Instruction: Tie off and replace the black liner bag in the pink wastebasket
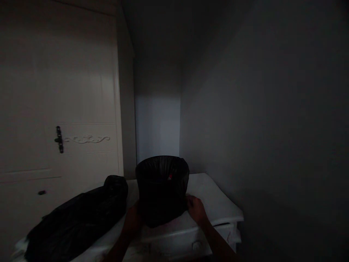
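Note:
A bin lined with a black plastic bag [163,200] stands on a white chest of drawers [209,196]. The bag is folded over the rim and hangs down the outside. Inside the mouth shows a small red and white spot, too small to name. My right hand [196,209] is at the bin's right side, fingers closed on the bag's hanging edge. On the other side, my left hand [133,220] is against the lower left of the bag, its fingers lost in shadow. Left of the bin lies a bulky black plastic bag [79,218].
A pale wardrobe [87,94] with a dark handle [59,139] rises at the left. A grey wall [259,120] runs along the right, close to the chest. The chest has a drawer with a round knob [196,245] in front. The room is dim.

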The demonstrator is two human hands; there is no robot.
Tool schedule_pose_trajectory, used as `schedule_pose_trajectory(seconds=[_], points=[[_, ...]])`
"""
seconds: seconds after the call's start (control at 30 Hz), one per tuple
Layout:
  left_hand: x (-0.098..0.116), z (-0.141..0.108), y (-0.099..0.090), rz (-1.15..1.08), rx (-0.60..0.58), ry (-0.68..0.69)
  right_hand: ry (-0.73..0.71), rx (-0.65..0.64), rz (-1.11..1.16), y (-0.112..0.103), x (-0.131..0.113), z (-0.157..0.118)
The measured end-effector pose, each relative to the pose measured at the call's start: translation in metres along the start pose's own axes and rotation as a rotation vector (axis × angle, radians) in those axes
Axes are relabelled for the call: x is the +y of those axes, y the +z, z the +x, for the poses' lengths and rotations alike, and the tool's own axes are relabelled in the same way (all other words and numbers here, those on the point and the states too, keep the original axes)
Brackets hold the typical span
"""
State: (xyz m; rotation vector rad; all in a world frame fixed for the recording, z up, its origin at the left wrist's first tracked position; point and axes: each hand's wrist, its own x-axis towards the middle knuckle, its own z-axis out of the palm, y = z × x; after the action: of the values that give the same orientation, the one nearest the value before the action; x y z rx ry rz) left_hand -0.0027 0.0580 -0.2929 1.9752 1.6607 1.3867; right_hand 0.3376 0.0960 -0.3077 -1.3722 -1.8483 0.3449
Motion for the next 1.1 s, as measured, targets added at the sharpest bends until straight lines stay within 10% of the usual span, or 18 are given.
schedule_pose_trajectory(seconds=[1.1], points=[[-0.0002,-0.0011,0.0021,-0.078,-0.001,-0.019,-0.015,0.013,0.043,0.0011,0.0015,-0.0009]])
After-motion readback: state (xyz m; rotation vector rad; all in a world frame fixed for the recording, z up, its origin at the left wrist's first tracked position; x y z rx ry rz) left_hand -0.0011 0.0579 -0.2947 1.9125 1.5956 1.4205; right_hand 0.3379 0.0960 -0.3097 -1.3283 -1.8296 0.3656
